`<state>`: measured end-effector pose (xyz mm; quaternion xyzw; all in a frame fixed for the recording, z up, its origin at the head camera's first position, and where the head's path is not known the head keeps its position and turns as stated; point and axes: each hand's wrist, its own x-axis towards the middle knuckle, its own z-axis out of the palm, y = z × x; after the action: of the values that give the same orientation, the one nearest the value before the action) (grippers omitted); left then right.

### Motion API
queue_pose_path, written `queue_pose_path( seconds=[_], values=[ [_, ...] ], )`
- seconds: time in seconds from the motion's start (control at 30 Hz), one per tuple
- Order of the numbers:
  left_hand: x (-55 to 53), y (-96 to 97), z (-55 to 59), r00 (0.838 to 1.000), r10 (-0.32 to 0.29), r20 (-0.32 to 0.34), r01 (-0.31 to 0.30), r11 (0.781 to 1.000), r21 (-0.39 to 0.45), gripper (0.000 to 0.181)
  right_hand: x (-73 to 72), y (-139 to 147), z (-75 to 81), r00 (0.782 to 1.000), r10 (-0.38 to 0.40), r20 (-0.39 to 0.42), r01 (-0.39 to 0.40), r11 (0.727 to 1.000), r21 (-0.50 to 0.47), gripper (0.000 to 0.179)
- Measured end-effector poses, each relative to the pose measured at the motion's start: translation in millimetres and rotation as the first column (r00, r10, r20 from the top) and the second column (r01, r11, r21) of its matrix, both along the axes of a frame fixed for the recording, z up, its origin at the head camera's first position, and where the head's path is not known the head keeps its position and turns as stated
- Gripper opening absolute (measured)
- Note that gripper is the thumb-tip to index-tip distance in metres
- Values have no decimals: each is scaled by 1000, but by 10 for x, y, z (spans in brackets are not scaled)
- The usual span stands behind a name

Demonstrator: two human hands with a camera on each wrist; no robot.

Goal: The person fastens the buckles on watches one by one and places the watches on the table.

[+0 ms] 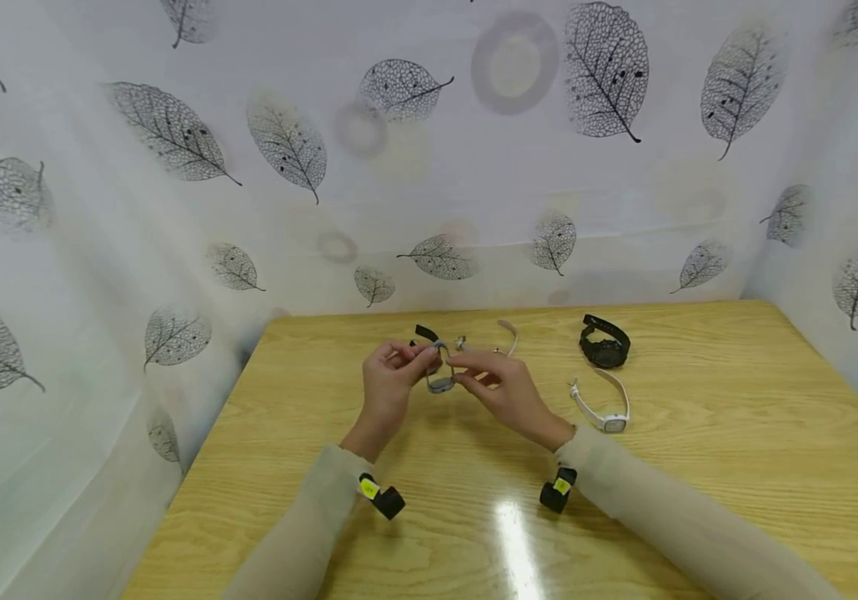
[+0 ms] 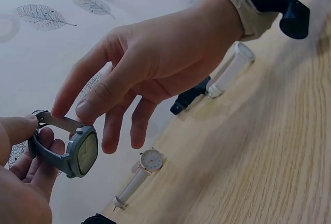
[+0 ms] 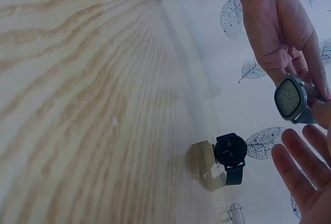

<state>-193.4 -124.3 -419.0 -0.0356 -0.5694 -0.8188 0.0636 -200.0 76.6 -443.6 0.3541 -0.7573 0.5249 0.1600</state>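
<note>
Both hands hold a grey-blue wristwatch [image 1: 441, 385] with a squarish case, raised over the table in the head view. Its strap is bent into a loop, and the pale dial [image 2: 87, 154] faces outward in the left wrist view. My left hand [image 1: 389, 382] pinches the strap's end between thumb and fingers, away from the case. On the other side, my right hand [image 1: 507, 393] has thumb and index finger at the strap close to the case [image 3: 288, 99]. The right hand's other fingers extend loosely in the left wrist view.
To the right on the wooden table [image 1: 736, 467] lie a black watch [image 1: 606, 350] and a white square watch [image 1: 614, 422]. Behind the hands are a pale-strapped watch [image 1: 509, 333], partly hidden, and a black-strapped one [image 1: 426, 333]. A leaf-patterned cloth [image 1: 474, 183] hangs behind the table.
</note>
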Motion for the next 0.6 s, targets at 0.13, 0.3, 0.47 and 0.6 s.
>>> queue_pose_path(
  seconds=[0.13, 0.3, 0.47, 0.6],
  values=[
    [20, 10, 2, 1000, -16, 7, 16, 1000, 3, 23, 17, -10, 4, 1000, -3, 11, 3, 1000, -24, 26],
    [23, -10, -28, 999, -36, 0, 36, 999, 20, 20, 33, -25, 9, 998, 9, 69, -4, 998, -62, 26],
    [27, -59, -57, 996, -83, -13, 83, 997, -3, 14, 11, -29, -12, 982, 45, 184, -28, 995, -93, 26],
    [51, -127, -101, 989, -134, -62, 123, 979, -163, 21, -13, -19, -11, 960, 62, 272, -34, 994, -105, 26]
  ],
)
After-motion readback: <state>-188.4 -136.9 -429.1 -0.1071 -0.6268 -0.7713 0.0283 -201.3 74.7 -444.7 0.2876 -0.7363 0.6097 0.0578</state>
